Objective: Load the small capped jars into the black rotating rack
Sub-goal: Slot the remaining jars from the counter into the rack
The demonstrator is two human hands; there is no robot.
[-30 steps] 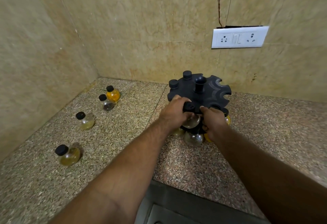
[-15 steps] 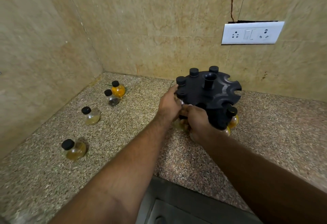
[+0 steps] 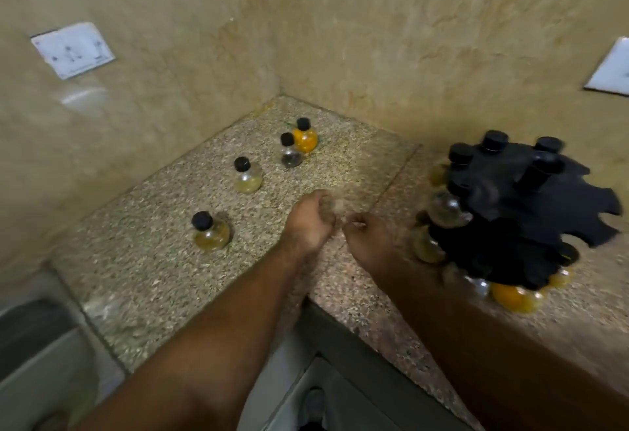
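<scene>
Granite counter (image 3: pixel 146 281): four loose jars (image 3: pixel 210 231); both hands' (image 3: pixel 311 223) fingers curled, empty, beside rack (image 3: pixel 531 202).

I count four loose jars (image 3: pixel 210 231) (image 3: pixel 247 176) (image 3: pixel 291 151) (image 3: pixel 305 136) on the counter (image 3: pixel 143 281), one rack (image 3: pixel 531 206), two hands (image 3: pixel 309 223) (image 3: pixel 369 240), two wall sockets (image 3: pixel 73 49) (image 3: pixel 612 71). Racked jars too blurred to count.

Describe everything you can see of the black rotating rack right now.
The black rotating rack stands on the speckled stone counter at right, near the wall. It looks like matte plastic: a round top tier with notched slots and a central post, a lower tier beneath. Black-capped jars hang in several slots; others are open. Motion blurs it. Neither hand touches it.
</scene>
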